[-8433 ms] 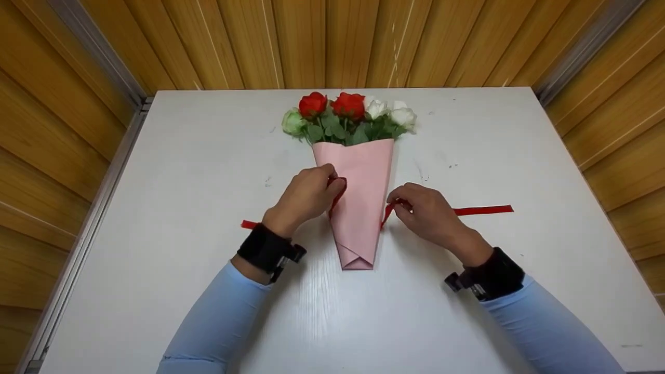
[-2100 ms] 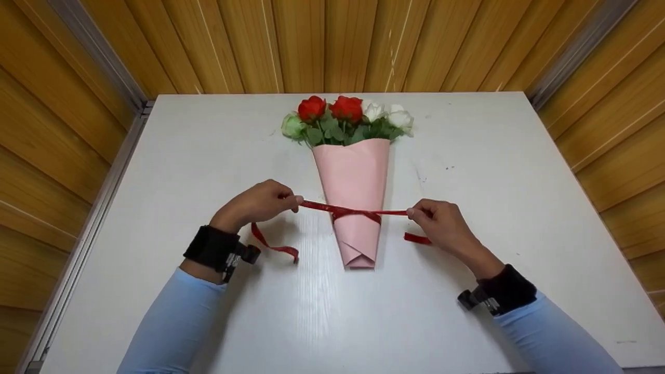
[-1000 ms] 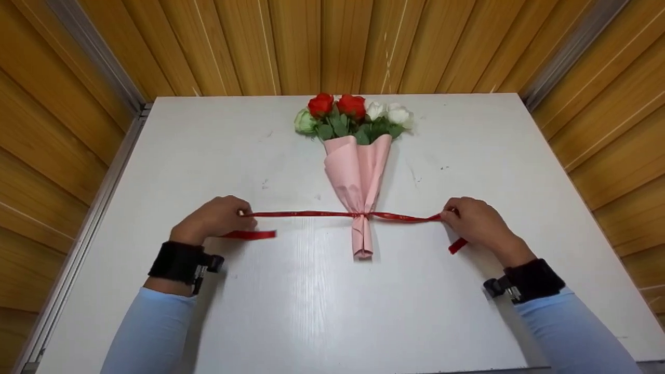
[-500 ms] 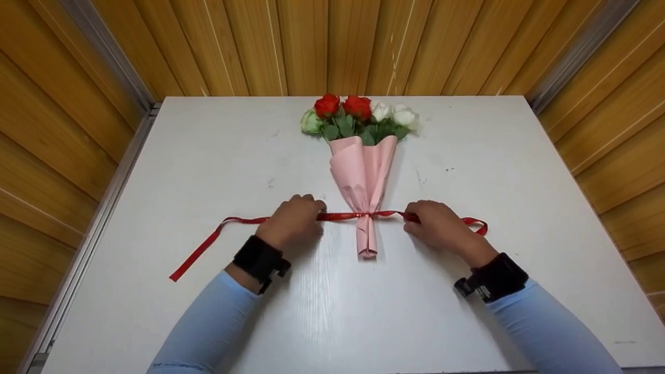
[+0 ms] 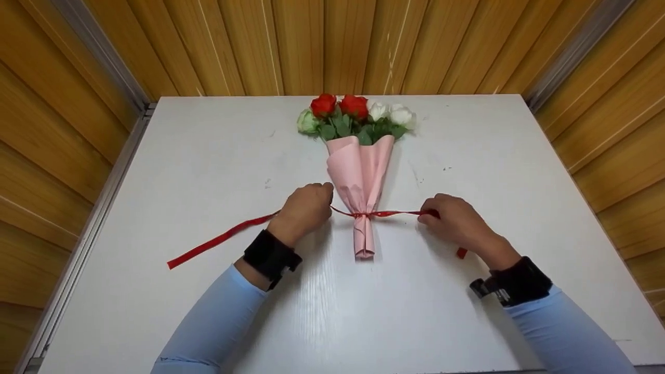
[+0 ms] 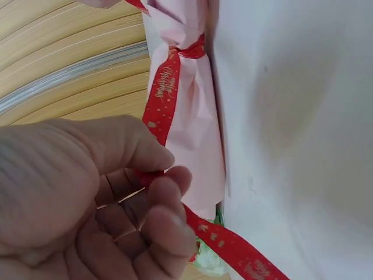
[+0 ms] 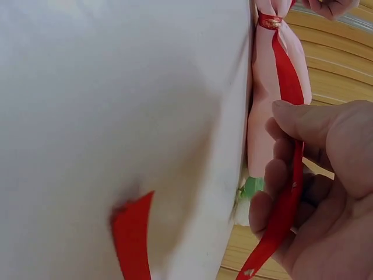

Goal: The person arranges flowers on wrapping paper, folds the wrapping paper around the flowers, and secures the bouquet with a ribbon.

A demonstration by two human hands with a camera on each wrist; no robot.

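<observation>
A bouquet wrapped in pink paper (image 5: 348,163) lies on the white table, its red roses (image 5: 355,106), white roses (image 5: 402,115) and a pale green one at the far end. A red ribbon (image 5: 397,212) with gold lettering cinches the wrap near its lower end. My left hand (image 5: 304,210) pinches the ribbon's left length between thumb and forefinger, close beside the paper; the tail trails over the table to the left. On the other side, my right hand (image 5: 457,221) grips the right length, which runs across its palm in the right wrist view, with a short end hanging below.
The white table (image 5: 218,156) reaches back to a wall of wood-look panels (image 5: 348,47). Metal rails (image 5: 88,218) run along its left side. Black wrist straps with small cameras (image 5: 270,257) sit on both forearms.
Earlier the paper was wide and flat; the ribbon now gathers it tight. Over the last half second the left hand has lifted slightly away from me and the right has moved a little right.
</observation>
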